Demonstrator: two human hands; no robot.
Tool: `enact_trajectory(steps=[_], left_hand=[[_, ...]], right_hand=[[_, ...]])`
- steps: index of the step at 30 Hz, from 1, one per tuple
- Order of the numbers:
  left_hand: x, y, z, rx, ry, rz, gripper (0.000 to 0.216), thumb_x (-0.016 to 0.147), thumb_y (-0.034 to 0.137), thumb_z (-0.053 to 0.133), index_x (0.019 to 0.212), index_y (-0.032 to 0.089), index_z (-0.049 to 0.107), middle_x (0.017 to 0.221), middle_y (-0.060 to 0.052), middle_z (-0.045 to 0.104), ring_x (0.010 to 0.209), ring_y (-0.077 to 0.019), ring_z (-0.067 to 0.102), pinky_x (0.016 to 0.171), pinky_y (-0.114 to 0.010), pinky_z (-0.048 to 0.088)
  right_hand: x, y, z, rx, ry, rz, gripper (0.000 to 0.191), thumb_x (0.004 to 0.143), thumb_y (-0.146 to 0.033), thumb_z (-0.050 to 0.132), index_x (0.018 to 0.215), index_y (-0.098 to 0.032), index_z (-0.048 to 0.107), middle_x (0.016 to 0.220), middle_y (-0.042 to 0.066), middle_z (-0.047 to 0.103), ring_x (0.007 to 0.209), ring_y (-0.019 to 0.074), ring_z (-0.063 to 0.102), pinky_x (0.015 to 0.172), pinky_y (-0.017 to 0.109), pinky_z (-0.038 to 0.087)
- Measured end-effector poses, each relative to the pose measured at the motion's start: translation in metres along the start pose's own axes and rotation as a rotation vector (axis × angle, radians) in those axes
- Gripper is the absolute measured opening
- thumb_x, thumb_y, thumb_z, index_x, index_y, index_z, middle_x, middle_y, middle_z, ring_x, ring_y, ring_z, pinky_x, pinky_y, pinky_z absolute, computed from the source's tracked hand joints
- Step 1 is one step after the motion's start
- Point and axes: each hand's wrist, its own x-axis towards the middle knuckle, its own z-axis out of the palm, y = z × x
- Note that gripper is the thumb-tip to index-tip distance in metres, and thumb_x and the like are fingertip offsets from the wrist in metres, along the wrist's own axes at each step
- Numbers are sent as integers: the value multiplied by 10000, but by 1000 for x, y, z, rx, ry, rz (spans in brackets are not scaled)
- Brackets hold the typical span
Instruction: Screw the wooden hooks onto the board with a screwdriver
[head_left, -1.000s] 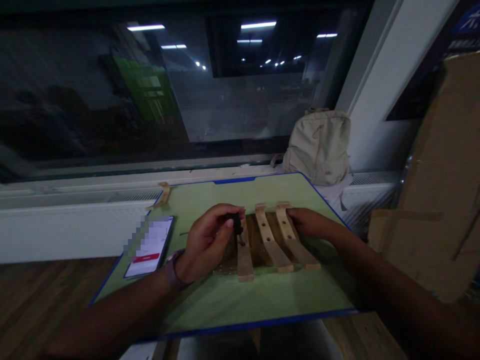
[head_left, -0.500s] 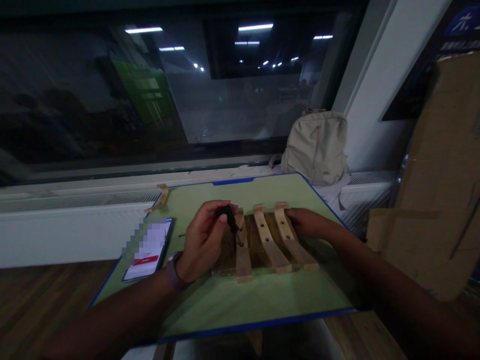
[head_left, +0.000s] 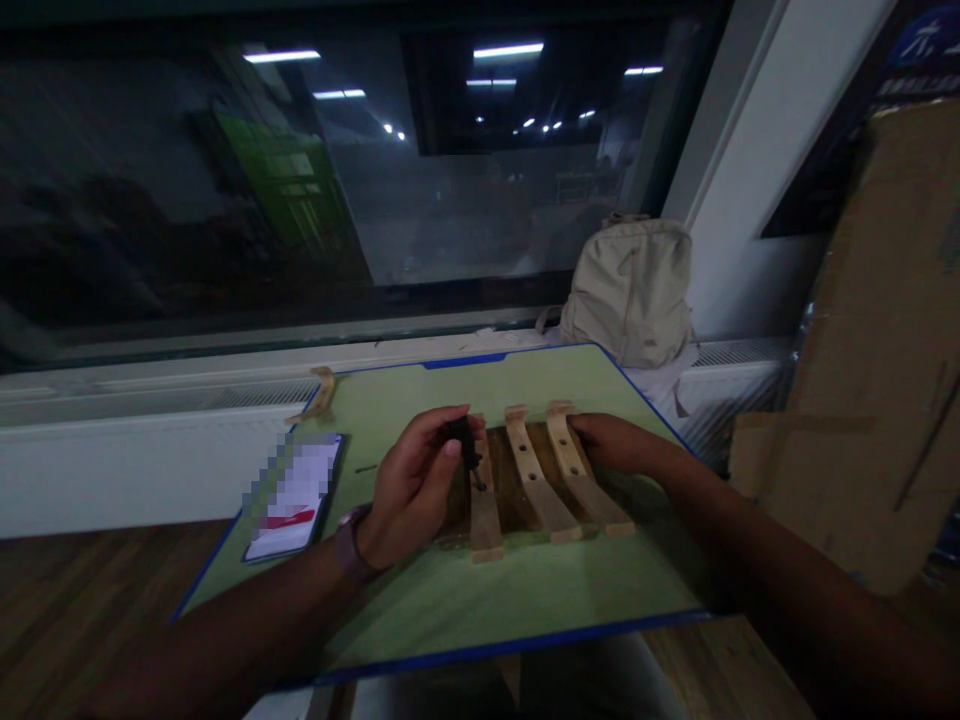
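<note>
My left hand point(head_left: 412, 485) is closed around the black handle of a screwdriver point(head_left: 463, 436). Its tip points down at a hole in the leftmost curved wooden strip point(head_left: 487, 530); whether it sits on a screw I cannot tell. A middle wooden strip point(head_left: 551, 505) and a right wooden strip point(head_left: 596, 498), with dark holes, lie across the same brown board point(head_left: 511, 500). My right hand point(head_left: 615, 443) grips the far right edge of this work beside the right strip, its fingertips partly hidden.
A green work surface point(head_left: 420, 620) with a blue edge bears everything. On its left lie a phone point(head_left: 296, 500), a small dark screw point(head_left: 366, 469) and, at the far corner, another curved wooden piece point(head_left: 323, 392). Behind stands a beige backpack point(head_left: 628, 290); cardboard point(head_left: 862, 350) leans at right.
My left hand has turned slightly with the screwdriver, whose handle now stands a little more upright. My right hand keeps its grip. The whole view has shifted slightly.
</note>
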Motion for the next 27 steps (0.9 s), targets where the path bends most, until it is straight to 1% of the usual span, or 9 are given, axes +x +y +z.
enact_trajectory(steps=[4, 7, 10, 13, 17, 20, 22, 25, 27], left_hand=[[6, -2, -5, 147, 51, 145, 235, 866, 201, 752, 1098, 233, 734, 998, -61, 651, 907, -164, 652, 773, -259, 559], [4, -4, -5, 186, 39, 80, 267, 911, 191, 701, 1172, 242, 725, 1022, -63, 683, 931, -163, 665, 810, -269, 555], [-1, -3, -1, 73, 52, 17, 313, 985, 217, 604, 1291, 256, 651, 1050, -57, 726, 942, -158, 696, 852, -293, 569], [-1, -2, 3, -20, 71, 29, 236, 1012, 227, 554, 1221, 253, 660, 1027, -51, 727, 928, -152, 704, 841, -293, 575], [4, -3, 0, 21, 30, 148, 211, 923, 217, 682, 1132, 236, 698, 1052, -71, 637, 935, -174, 671, 779, -293, 578], [6, -5, -3, 81, 72, 156, 243, 854, 141, 751, 1074, 237, 713, 983, -44, 625, 895, -153, 653, 761, -259, 559], [4, -5, -2, 85, 81, 105, 233, 892, 133, 708, 1099, 240, 710, 986, -43, 661, 907, -147, 667, 789, -255, 558], [1, -3, 1, 51, 48, 23, 280, 987, 155, 580, 1231, 263, 666, 1064, -50, 716, 970, -145, 697, 875, -280, 562], [0, -2, 1, 48, 18, 30, 291, 1010, 182, 545, 1265, 266, 655, 1100, -60, 722, 1016, -155, 695, 922, -303, 555]], right_hand=[[0, 1, 0, -8, -9, 13, 275, 822, -161, 622, 1059, -173, 761, 1146, 127, 786, 1037, 301, 719, 902, 328, 512], [0, 1, 0, 1, -1, 15, 290, 820, -154, 630, 1078, -184, 759, 1135, 113, 791, 1040, 295, 716, 901, 319, 507], [0, 1, 0, 11, -2, 11, 305, 810, -143, 638, 1086, -192, 758, 1102, 102, 799, 1036, 293, 714, 901, 316, 506], [0, 0, -1, 1, -11, 10, 285, 819, -139, 621, 1065, -190, 756, 1102, 106, 796, 1026, 289, 716, 892, 316, 508], [0, 0, -1, -23, -2, 14, 253, 826, -143, 610, 1030, -176, 756, 1128, 128, 786, 1009, 298, 719, 879, 336, 512], [0, 2, 0, -15, 3, 9, 248, 813, -150, 635, 1026, -180, 760, 1112, 123, 790, 992, 298, 721, 871, 339, 514], [0, 3, 1, -6, 1, 5, 255, 809, -149, 642, 1032, -185, 761, 1105, 114, 793, 995, 293, 721, 874, 333, 514], [0, 3, 2, -4, -7, 4, 271, 814, -144, 631, 1050, -187, 758, 1120, 107, 791, 1023, 289, 717, 893, 327, 511], [0, 2, 1, -9, -12, 7, 271, 825, -147, 623, 1058, -184, 757, 1139, 110, 787, 1036, 289, 716, 903, 325, 508]])
